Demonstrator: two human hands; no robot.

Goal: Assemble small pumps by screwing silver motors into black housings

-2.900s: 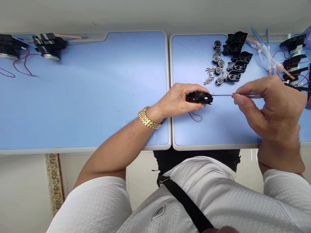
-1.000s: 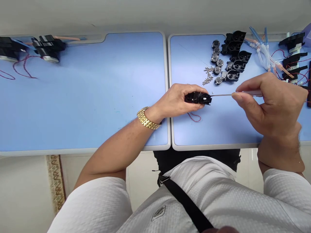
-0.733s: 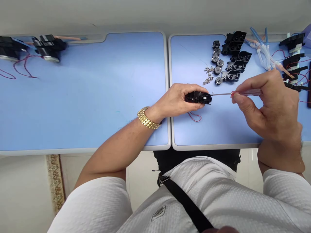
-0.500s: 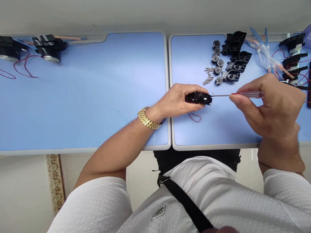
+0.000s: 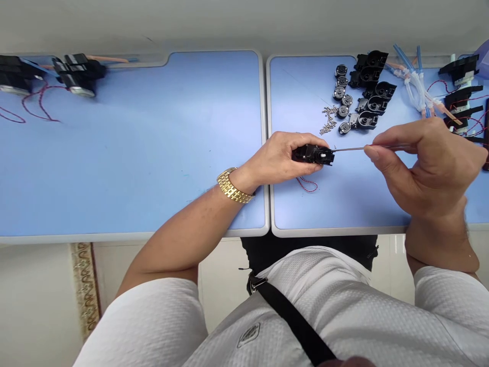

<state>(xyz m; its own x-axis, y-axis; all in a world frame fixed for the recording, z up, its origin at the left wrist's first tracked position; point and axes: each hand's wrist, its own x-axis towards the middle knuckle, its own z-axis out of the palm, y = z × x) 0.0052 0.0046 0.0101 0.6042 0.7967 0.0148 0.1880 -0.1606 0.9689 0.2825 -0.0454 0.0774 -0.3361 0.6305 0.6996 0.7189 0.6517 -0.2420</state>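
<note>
While the left hand (image 5: 277, 158), a gold link watch (image 5: 234, 186) on its wrist, curls firmly around a small black plastic housing (image 5: 313, 154) over the pale blue laminate table (image 5: 344, 204), the right hand (image 5: 428, 168) pinches a slim steel-shafted screwdriver (image 5: 349, 149) between thumb and fingers, its tip at the housing's right end; the two hands are apart, bridged only by that thin shaft, and just beyond them lie a scatter of tiny silver screws (image 5: 329, 120), a column of round black-and-silver metal parts (image 5: 342, 92) and a group of black plastic housings (image 5: 369, 97), while a thin red wire loop (image 5: 306, 184) rests on the table just below the held housing
</note>
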